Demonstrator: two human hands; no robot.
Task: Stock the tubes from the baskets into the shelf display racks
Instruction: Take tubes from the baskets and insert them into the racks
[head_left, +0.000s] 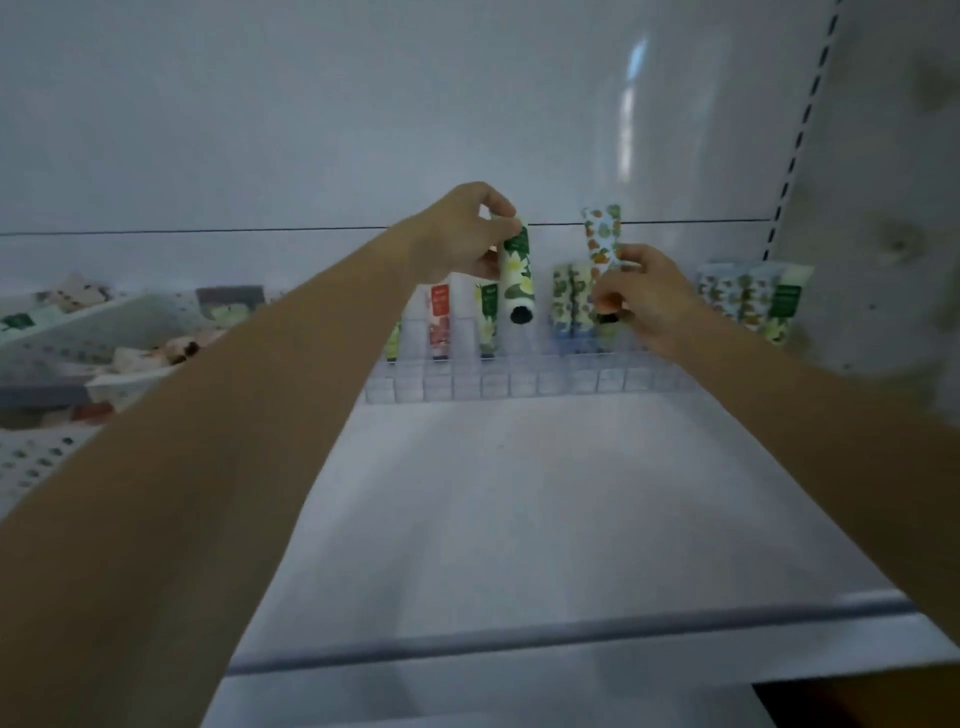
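Note:
My left hand (462, 234) pinches the crimped top of a green-and-white flower tube (517, 275), which hangs cap down above the clear display rack (519, 382) at the back of the shelf. My right hand (644, 296) grips a light tube printed with orange and green fruit (601, 234) near its black cap, just above the rack's right half. Several tubes stand upright in the rack, among them a red one (439, 322) and a green one (487, 317).
White perforated baskets (78, 332) holding several loose tubes sit on the left of the shelf. More upright tubes (748, 296) stand at the far right by the slotted upright (795, 150). The white shelf board (545, 493) stretches toward me, ending in a front rail (571, 631).

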